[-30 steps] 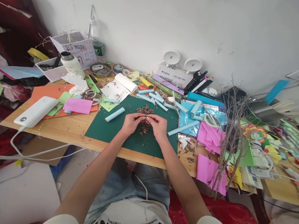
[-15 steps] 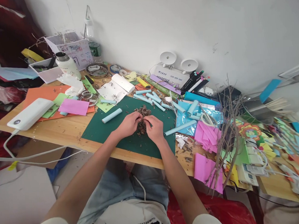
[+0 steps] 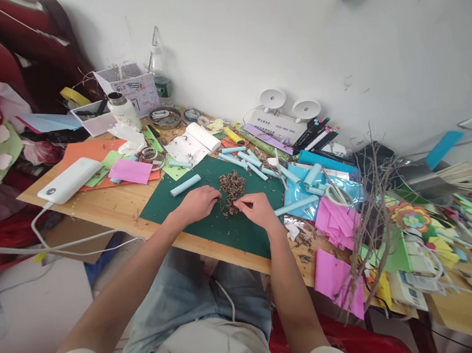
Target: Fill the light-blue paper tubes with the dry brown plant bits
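Note:
A heap of brown, dry, crumbled plant bits (image 3: 232, 185) lies on the dark green mat (image 3: 207, 229). At the heap's left edge is my left hand (image 3: 200, 204), its fingers curled and pressed together; whatever they hold is too small to make out. My right hand (image 3: 258, 209) pinches at the lower right of the heap, thumb against forefinger, and anything between the tips is too tiny to name. A pale blue paper roll (image 3: 185, 185) rests on the mat beyond my left hand. More blue paper rolls (image 3: 255, 164) lie behind the heap.
Bare twigs (image 3: 377, 221) rise at the right beside pink paper (image 3: 338, 282) and scissors (image 3: 338, 196). On the left are a white power bank (image 3: 70, 181) with a cable, orange paper (image 3: 82, 154) and an uncapped white bottle (image 3: 124, 111). The wall (image 3: 220, 49) stands behind the table.
My hands, together over the heap before, have drawn apart to its left and right sides, uncovering more of it. The view has shifted, so the table appears slightly further right and lower.

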The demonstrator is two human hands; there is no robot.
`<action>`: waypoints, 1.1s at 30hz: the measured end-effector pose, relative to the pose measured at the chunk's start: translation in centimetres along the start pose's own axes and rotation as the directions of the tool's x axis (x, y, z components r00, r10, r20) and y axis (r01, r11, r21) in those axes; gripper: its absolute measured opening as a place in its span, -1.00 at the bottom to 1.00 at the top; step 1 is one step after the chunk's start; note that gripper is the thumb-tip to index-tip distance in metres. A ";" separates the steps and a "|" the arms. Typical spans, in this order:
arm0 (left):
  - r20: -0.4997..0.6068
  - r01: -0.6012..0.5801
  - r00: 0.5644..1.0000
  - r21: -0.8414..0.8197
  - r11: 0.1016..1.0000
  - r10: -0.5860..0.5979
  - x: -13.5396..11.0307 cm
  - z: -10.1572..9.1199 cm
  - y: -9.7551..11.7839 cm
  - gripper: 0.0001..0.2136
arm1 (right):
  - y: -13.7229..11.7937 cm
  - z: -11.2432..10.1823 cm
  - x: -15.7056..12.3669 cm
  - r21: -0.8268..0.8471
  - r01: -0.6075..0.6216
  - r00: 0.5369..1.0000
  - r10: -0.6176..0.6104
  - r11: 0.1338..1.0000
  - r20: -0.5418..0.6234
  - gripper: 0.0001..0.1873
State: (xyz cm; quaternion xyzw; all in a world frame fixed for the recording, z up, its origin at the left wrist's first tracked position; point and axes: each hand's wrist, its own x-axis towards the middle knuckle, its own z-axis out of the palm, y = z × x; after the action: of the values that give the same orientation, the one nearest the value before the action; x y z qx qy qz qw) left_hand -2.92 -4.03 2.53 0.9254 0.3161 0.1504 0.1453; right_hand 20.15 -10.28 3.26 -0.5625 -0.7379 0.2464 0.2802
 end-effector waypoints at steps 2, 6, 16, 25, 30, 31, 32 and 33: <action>0.014 -0.026 1.000 0.010 1.000 0.026 0.1 0.0 0.3 -0.75 | 0.4 -0.1 0.0 -0.007 -0.059 0.998 0.059 0.998 -0.016 -0.74; 0.015 -0.078 0.997 0.025 0.997 0.078 0.3 0.0 0.5 -0.67 | 1.0 0.1 0.3 -0.039 -0.094 0.990 0.090 0.995 -0.112 -0.82; 0.055 -0.140 0.989 0.061 0.988 0.137 1.6 1.2 0.5 -0.77 | 1.1 1.2 0.8 -0.123 0.007 1.000 -0.005 0.992 0.023 -0.78; 0.005 -0.046 0.999 -0.009 0.999 0.046 2.4 1.4 0.6 -0.76 | 0.6 1.5 0.9 -0.021 0.017 0.993 -0.019 1.000 -0.114 -0.82; 0.000 -0.031 1.000 -0.050 0.998 0.031 2.2 1.7 0.6 -0.74 | 0.5 1.6 0.8 -0.058 0.027 0.998 -0.030 0.998 -0.049 -0.65; -0.008 -0.022 1.000 -0.067 0.998 0.022 2.1 1.7 0.6 -0.73 | 0.6 1.6 0.8 -0.057 0.023 0.999 -0.026 0.998 -0.047 -0.64; -0.018 -0.006 1.000 -0.085 0.996 0.004 2.0 1.6 0.6 -0.73 | 0.6 1.6 0.8 -0.057 0.015 0.999 -0.018 0.998 -0.041 -0.65; -0.027 0.017 0.999 -0.106 0.994 -0.020 1.9 1.5 0.6 -0.72 | 0.6 1.5 0.8 -0.060 0.007 0.999 -0.009 0.998 -0.031 -0.66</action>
State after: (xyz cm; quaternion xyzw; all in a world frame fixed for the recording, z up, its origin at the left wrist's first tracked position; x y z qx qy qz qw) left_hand -0.60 -3.62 1.70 0.9112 0.3183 0.1785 0.1911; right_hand 19.36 -9.44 1.84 -0.5716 -0.7426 0.2142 0.2756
